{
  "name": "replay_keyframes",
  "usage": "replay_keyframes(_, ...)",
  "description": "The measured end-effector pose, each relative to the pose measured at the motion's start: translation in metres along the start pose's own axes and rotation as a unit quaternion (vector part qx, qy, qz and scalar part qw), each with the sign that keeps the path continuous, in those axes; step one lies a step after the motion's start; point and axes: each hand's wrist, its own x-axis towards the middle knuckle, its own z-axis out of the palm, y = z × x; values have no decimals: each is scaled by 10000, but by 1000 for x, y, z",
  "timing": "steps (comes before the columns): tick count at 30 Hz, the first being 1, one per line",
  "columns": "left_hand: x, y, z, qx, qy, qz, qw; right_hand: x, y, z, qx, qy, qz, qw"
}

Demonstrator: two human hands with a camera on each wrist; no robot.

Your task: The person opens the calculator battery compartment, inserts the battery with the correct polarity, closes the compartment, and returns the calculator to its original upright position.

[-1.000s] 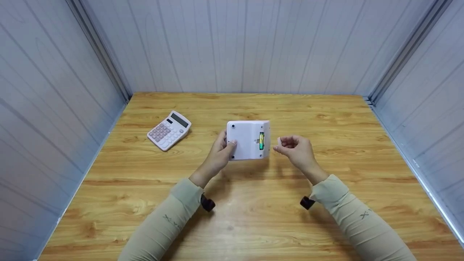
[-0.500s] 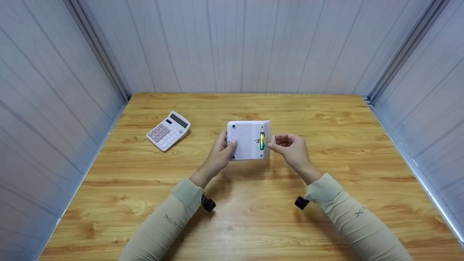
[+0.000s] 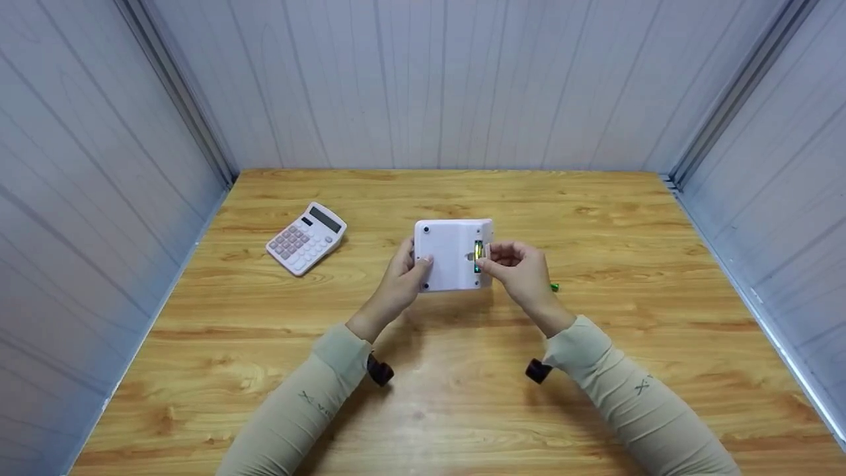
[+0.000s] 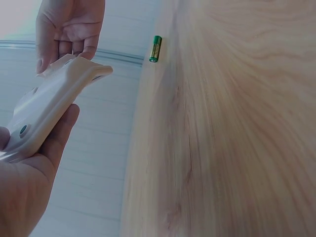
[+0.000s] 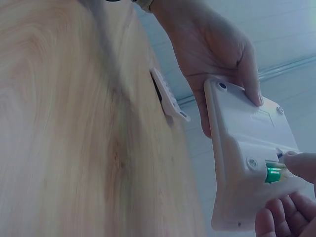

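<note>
My left hand [image 3: 400, 276] grips a white calculator [image 3: 449, 254] by its left edge, thumb on the back, which faces up. In its open battery compartment sits a green and gold battery [image 3: 477, 250]; the right wrist view shows its green end [image 5: 273, 174]. My right hand [image 3: 522, 270] pinches a small pale battery cover [image 3: 488, 250] right at the compartment; whether the cover touches the slot cannot be told. A loose green battery [image 3: 554, 287] lies on the table, partly behind my right hand in the head view and whole in the left wrist view [image 4: 155, 49].
A second calculator [image 3: 307, 239], white with pinkish keys, lies face up at the left on the wooden table [image 3: 423, 396]. Pale panelled walls [image 3: 423, 86] stand along the table's back and both sides.
My right hand has moved left with the cover, from beside the calculator to over its battery compartment. The loose battery has come into sight behind that hand. My left hand stays nearly still.
</note>
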Motion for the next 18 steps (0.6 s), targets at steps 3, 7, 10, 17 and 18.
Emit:
replay_keyframes(3, 0, 0, 0, -13, 5, -22, 10000, -1, -2, 4, 46, 35, -29, 10000)
replay_keyframes(7, 1, -1, 1, -24, 9, 50, 10000, -1, -4, 9, 236, 137, -87, 9996)
replay_keyframes(10, 1, -2, 2, -16, 15, 118, 9999, -1, -5, 11, 344, 193, -118, 9992)
replay_keyframes(17, 0, -2, 1, 10, 57, 83, 9999, -1, -4, 13, 253, 266, -116, 9993)
replay_keyframes(18, -1, -2, 1, -13, 48, 71, 10000, -1, -4, 13, 244, 280, -119, 9992)
